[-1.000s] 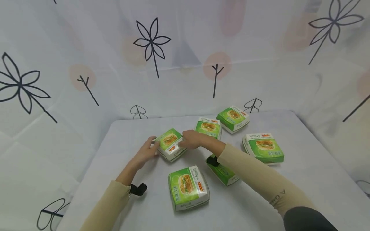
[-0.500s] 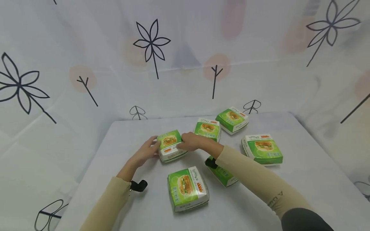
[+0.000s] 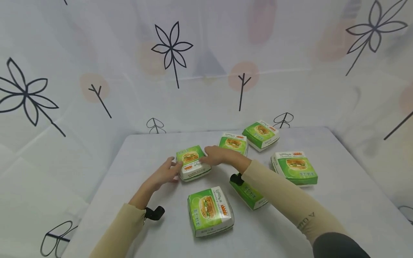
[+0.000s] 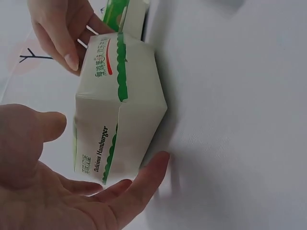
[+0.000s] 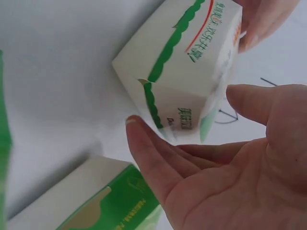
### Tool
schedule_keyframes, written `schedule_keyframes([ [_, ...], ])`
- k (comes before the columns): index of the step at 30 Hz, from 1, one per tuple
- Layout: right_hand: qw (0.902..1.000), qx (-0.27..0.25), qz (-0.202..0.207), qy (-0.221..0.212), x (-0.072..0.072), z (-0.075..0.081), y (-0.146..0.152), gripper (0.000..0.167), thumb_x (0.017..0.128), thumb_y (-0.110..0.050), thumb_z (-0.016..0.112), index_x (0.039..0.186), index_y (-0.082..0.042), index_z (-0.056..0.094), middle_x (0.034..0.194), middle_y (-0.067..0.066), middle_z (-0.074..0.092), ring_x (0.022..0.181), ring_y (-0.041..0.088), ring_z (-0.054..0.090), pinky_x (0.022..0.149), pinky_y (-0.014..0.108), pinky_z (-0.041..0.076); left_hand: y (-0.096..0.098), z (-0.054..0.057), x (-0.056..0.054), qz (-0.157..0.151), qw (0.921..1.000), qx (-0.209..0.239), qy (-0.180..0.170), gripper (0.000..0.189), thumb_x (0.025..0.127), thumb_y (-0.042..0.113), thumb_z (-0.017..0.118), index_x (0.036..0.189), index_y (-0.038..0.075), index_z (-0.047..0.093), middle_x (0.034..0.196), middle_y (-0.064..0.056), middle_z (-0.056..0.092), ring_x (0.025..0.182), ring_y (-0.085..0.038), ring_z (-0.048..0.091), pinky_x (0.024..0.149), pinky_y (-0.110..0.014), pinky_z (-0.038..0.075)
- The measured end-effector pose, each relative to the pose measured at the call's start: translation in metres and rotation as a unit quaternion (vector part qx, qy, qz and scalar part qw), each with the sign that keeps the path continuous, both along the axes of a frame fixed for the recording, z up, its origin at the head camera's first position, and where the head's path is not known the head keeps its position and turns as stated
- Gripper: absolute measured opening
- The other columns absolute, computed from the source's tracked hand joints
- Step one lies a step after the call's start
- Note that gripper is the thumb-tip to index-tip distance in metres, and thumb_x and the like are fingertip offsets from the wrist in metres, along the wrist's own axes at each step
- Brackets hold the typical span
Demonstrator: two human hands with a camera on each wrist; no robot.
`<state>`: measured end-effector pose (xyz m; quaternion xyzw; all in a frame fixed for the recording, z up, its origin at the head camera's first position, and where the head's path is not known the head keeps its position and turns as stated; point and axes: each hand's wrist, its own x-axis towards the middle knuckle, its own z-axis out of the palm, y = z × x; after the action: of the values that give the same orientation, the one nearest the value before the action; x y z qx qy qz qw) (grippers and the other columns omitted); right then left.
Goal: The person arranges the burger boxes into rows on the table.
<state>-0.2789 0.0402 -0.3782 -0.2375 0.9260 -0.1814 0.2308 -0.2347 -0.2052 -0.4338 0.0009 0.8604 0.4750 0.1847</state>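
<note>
A green and white hamburger box (image 3: 191, 157) sits on the white table between both hands, its burger picture facing up. My left hand (image 3: 164, 174) is at its left side, fingers spread; in the left wrist view the thumb stands apart from the carton (image 4: 136, 76) and the fingers lie close to its near end. At the box's right side is my right hand (image 3: 220, 156), with fingers fairly straight in the right wrist view. The thumb there is close to the carton (image 5: 192, 72); whether it touches is unclear. The lower edges of the box rest on the table.
Several similar boxes surround it: one at the front (image 3: 209, 211), one partly under the right forearm (image 3: 250, 195), one behind the right hand (image 3: 233, 142), one at the back (image 3: 260, 134) and one at the right (image 3: 295, 168). A patterned white cloth (image 3: 203, 96) hangs behind the table.
The box between my hands has turned, so its white edge now faces the front more squarely. My left fingers have since loosened and spread. The other boxes have stayed put.
</note>
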Motion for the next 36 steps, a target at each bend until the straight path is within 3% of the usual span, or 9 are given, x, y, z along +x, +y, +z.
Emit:
schedule_keyframes([
  [4,0.9999,-0.005,0.003,-0.014,0.0,-0.004,0.0,0.043,0.109,-0.036,0.048,0.127,0.002,0.057,0.109,0.012,0.065,0.097,0.022,0.059,0.083,0.036,0.05,0.001,0.001,-0.004,-0.001,1.0,0.002,0.003,0.07,0.109,0.039,0.046,0.158,-0.005,0.02,0.155,-0.031,0.035,0.129,-0.044,0.055,0.09,-0.042,0.059],
  [7,0.9996,-0.005,0.015,-0.021,0.001,-0.008,-0.002,0.037,0.108,-0.037,0.048,0.111,-0.003,0.06,0.093,0.007,0.06,0.082,0.018,0.053,0.07,0.031,0.043,-0.003,0.0,-0.012,0.002,1.0,0.003,-0.004,0.065,0.11,0.037,0.045,0.158,-0.003,0.025,0.157,-0.03,0.034,0.129,-0.043,0.056,0.092,-0.041,0.059],
  [15,0.999,-0.002,0.032,-0.032,0.009,-0.006,-0.004,0.035,0.109,-0.038,0.048,0.095,-0.007,0.059,0.079,0.003,0.051,0.067,0.014,0.044,0.061,0.029,0.037,-0.007,-0.004,-0.021,0.008,0.9997,0.012,-0.017,0.064,0.11,0.042,0.044,0.158,0.002,0.031,0.157,-0.025,0.039,0.127,-0.037,0.057,0.094,-0.042,0.058],
  [28,0.9957,-0.064,0.003,-0.067,0.01,-0.006,-0.002,0.03,0.107,-0.03,0.055,0.097,-0.004,0.068,0.071,0.002,0.059,0.06,0.011,0.048,0.055,0.023,0.039,-0.002,0.0,-0.019,0.009,0.9997,0.021,-0.007,0.061,0.111,0.039,0.042,0.156,0.0,0.031,0.154,-0.027,0.041,0.126,-0.036,0.057,0.094,-0.042,0.058],
  [36,0.9933,-0.093,-0.023,-0.064,0.01,0.0,0.002,0.03,0.107,-0.028,0.054,0.102,-0.002,0.069,0.076,0.006,0.066,0.061,0.01,0.051,0.057,0.023,0.042,0.002,0.009,-0.021,0.01,0.9992,0.037,0.007,0.061,0.111,0.039,0.041,0.156,0.0,0.03,0.155,-0.027,0.039,0.125,-0.037,0.058,0.092,-0.042,0.059],
])
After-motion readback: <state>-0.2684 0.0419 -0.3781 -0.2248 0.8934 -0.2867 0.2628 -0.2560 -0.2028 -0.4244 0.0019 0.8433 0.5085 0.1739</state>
